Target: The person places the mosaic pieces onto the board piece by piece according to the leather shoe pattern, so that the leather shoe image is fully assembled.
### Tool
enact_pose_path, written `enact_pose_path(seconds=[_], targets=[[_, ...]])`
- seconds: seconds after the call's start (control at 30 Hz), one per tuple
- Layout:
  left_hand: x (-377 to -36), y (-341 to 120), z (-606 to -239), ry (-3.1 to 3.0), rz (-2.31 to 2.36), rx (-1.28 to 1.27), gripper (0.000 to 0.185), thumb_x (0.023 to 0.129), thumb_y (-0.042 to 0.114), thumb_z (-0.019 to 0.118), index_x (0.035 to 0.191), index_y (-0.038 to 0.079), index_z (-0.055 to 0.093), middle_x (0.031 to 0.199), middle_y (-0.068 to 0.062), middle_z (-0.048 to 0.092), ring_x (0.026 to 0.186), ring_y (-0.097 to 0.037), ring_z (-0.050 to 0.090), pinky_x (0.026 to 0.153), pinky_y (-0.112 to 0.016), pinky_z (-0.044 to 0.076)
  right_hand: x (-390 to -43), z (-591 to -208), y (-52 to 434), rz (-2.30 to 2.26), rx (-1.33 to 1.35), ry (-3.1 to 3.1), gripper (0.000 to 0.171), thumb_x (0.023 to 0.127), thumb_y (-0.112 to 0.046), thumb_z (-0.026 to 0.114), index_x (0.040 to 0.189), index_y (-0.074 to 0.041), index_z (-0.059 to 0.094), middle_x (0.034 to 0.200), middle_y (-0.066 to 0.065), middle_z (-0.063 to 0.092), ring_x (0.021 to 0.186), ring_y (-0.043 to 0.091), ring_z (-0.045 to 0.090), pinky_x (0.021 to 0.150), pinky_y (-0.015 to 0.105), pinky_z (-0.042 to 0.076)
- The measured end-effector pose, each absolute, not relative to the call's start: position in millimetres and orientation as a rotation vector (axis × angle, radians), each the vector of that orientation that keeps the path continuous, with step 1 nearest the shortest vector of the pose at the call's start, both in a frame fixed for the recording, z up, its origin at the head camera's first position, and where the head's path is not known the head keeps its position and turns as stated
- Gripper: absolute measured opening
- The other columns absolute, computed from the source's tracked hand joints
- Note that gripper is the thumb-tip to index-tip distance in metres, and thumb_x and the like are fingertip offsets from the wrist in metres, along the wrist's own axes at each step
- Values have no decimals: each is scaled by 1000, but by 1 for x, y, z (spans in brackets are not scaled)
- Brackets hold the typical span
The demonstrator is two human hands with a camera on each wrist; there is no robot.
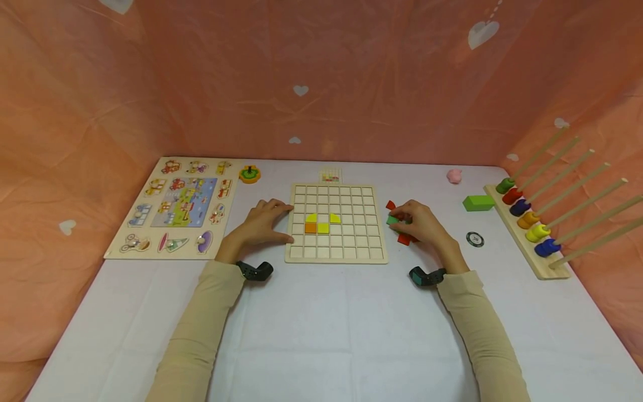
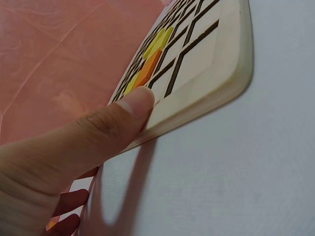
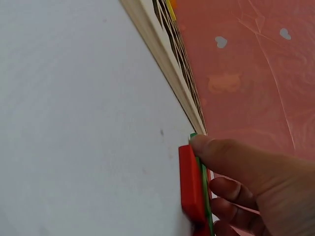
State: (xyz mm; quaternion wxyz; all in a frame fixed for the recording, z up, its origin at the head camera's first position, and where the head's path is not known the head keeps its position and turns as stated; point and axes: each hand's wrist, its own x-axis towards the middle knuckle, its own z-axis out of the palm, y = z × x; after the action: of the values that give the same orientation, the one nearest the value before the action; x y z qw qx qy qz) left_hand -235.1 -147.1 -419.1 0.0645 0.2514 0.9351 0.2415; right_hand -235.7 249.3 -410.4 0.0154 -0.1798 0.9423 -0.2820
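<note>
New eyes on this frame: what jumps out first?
The wooden grid board at table centre, with a small cluster of yellow tiles and one orange tile set in its cells. The left hand rests against the board's left edge, while the right hand just right of it pinches red and green pieces. At far right stands a rack of slanted wooden rods with coloured rings at their bases.

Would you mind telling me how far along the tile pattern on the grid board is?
Done: four tiles, three yellow and one orange, sit in the grid board. In hand: the right hand holds red and green tiles beside the board, while the left hand steadies its left edge. Left: most cells are empty.
</note>
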Motion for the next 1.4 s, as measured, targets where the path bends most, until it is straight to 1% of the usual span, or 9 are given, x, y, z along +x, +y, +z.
enact_pose_path(seconds=[0.2, 0.33, 0.47, 0.57, 0.83, 0.93, 1.07, 1.2, 1.4], targets=[[-236, -147, -419, 2822, 729, 747, 84, 70, 45, 78, 139, 8, 44, 132, -12, 43, 112, -30, 36, 94, -48, 29, -235, -410, 249, -860, -518, 2937, 31, 79, -17, 75, 104, 1, 68, 92, 12, 55, 80, 23, 46, 69, 33, 38], [-236, -147, -420, 2822, 726, 755, 85, 70, 44, 78, 139, 8, 43, 132, -12, 43, 113, -30, 35, 94, -49, 29, -235, -409, 249, -896, -534, 2930, 28, 78, -15, 75, 101, 0, 69, 94, 13, 56, 82, 24, 48, 72, 35, 40], [-236, -148, -420, 2824, 722, 762, 84, 71, 44, 78, 138, 8, 43, 132, -12, 43, 113, -31, 35, 94, -49, 29, -234, -408, 246, -964, -612, 2925, 26, 78, -14, 75, 100, -1, 69, 96, 12, 60, 85, 24, 53, 76, 37, 43], [-236, -148, -420, 2826, 719, 757, 84, 70, 44, 78, 138, 8, 44, 132, -12, 44, 113, -31, 36, 94, -49, 29, -235, -408, 238, -1019, -714, 2918, 25, 79, -13, 74, 100, -1, 69, 93, 10, 62, 82, 22, 54, 74, 36, 45], [-237, -148, -421, 2818, 729, 756, 85, 70, 44, 78, 138, 8, 44, 132, -12, 44, 112, -31, 36, 94, -49, 29, -232, -407, 194, -1154, -1005, 2817, 25, 78, -11, 75, 101, -2, 70, 91, 7, 66, 80, 17, 58, 70, 33, 48], [-238, -148, -421, 2819, 721, 758, 85, 70, 44, 78, 138, 8, 43, 132, -12, 44, 112, -30, 36, 94, -49, 29, -230, -407, 174, -1191, -1079, 2788, 23, 77, -9, 76, 98, -2, 70, 91, 6, 66, 79, 17, 57, 69, 32, 49], [-238, -148, -421, 2816, 721, 754, 85, 70, 45, 78, 139, 7, 43, 133, -12, 43, 112, -30, 36, 95, -49, 29, -227, -409, 152, -1207, -1177, 2759, 21, 75, -9, 77, 94, -2, 69, 90, 6, 67, 80, 17, 58, 71, 31, 51], [-237, -148, -421, 2814, 728, 759, 85, 70, 45, 78, 139, 7, 43, 133, -12, 43, 113, -30, 36, 95, -49, 28, -223, -415, 136, -1250, -1215, 2723, 17, 77, -11, 76, 92, -4, 70, 90, 4, 66, 82, 16, 58, 72, 28, 51], [-236, -148, -419, 2814, 735, 760, 84, 71, 45, 78, 138, 8, 44, 132, -12, 43, 113, -30, 36, 94, -50, 29, -218, -424, 116, -1228, -1241, 2732, 14, 79, -16, 75, 89, -8, 71, 89, -1, 66, 84, 11, 56, 74, 26, 47]])
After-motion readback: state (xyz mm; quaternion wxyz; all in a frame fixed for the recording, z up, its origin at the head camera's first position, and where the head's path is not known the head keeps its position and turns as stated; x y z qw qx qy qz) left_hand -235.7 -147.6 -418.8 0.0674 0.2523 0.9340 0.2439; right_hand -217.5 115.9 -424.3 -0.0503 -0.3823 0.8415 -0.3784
